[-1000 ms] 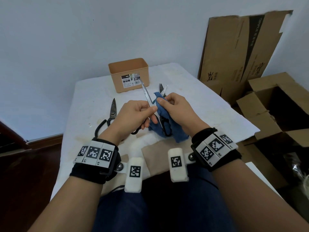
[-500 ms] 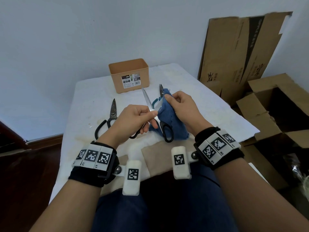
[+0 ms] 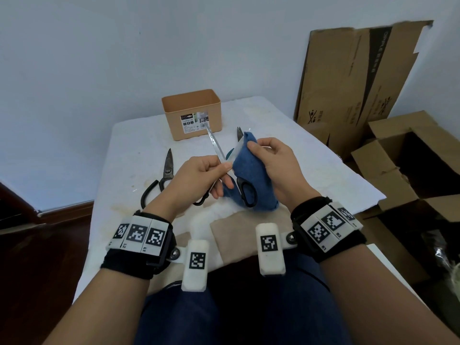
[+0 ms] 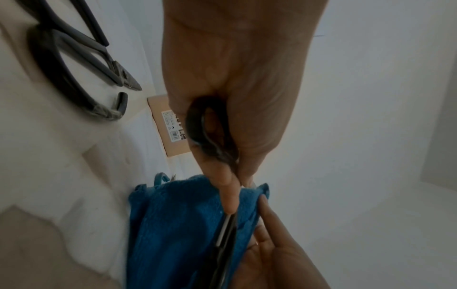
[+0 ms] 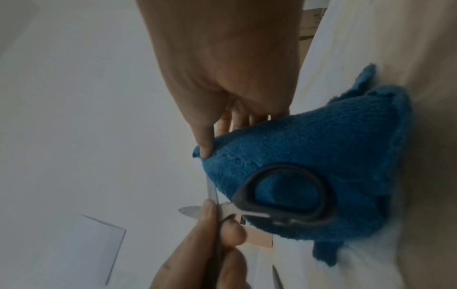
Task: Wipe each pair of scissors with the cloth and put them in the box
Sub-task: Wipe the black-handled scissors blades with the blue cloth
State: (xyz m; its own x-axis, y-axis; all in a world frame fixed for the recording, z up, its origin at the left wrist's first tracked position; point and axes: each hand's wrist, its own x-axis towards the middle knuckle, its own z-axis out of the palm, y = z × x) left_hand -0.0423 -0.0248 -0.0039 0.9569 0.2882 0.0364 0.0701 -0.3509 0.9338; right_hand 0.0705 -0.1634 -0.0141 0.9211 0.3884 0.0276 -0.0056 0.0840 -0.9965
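Blue terry cloth (image 3: 251,170) is wrapping one blade of the black-handled scissors (image 3: 246,192) at the centre of the head view, held clear above the tabletop (image 3: 139,140). The scissors are standing open: the bare blade is pointing up toward the box, the other is running into the cloth. The right hand (image 3: 273,168) is pinching the cloth round that covered blade, thumb on top at the fold. The left hand (image 3: 199,180) is gripping the scissors, thumb and forefinger pinching near the pivot and one black loop sitting against the palm, as the left wrist view shows.

Step in hand, as judged: wiping this pair, blade by blade. The tan box (image 3: 191,113) is standing at upper centre, well apart from the hands; its inside is not visible, so its contents cannot be told.

Two further pairs are lying on the tabletop: dark iron shears (image 3: 161,178) at left of centre, and a teal-handled pair (image 3: 239,133) largely hidden behind the cloth.

Next move, as judged, is calling for drawing the cloth along the blade away from the edge, closing the scissors, then carrying them to the box.
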